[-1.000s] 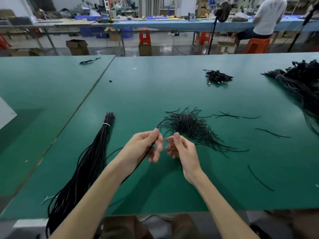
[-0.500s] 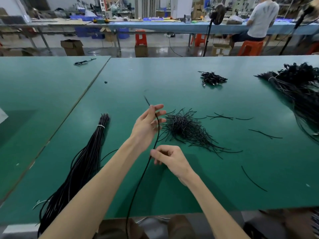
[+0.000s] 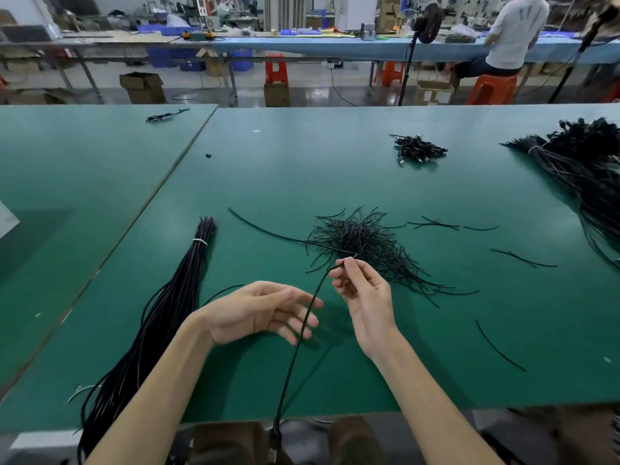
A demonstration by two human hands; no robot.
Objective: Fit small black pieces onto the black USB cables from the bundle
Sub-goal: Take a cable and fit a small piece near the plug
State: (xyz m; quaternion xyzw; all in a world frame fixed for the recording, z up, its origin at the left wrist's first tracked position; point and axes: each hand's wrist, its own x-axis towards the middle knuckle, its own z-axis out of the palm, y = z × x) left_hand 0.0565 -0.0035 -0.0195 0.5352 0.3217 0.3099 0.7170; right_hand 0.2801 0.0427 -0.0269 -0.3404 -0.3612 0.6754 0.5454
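Note:
My right hand (image 3: 364, 297) pinches a thin black USB cable (image 3: 302, 333) between thumb and fingertips, just in front of the pile of small black pieces (image 3: 360, 241). From the pinch the cable hangs down past the table's front edge, and its plug (image 3: 275, 439) dangles below. My left hand (image 3: 261, 313) hovers palm-up to the left with relaxed fingers. The cable passes by its fingertips, and the hand does not grip it. The tied bundle of black cables (image 3: 157, 317) lies on the left of the green table (image 3: 302, 176).
A single long black strand (image 3: 265, 229) lies left of the pile and runs into it. Loose short strands (image 3: 500, 347) are scattered to the right. A small heap of cables (image 3: 417, 149) sits farther back, and a large black bundle (image 3: 590, 176) at far right. A person sits at a distant bench.
My left hand let go of the raised cable and dropped low, fingers spread. My right hand rose toward the pile, pinching the cable. A long strand now lies left of the pile.

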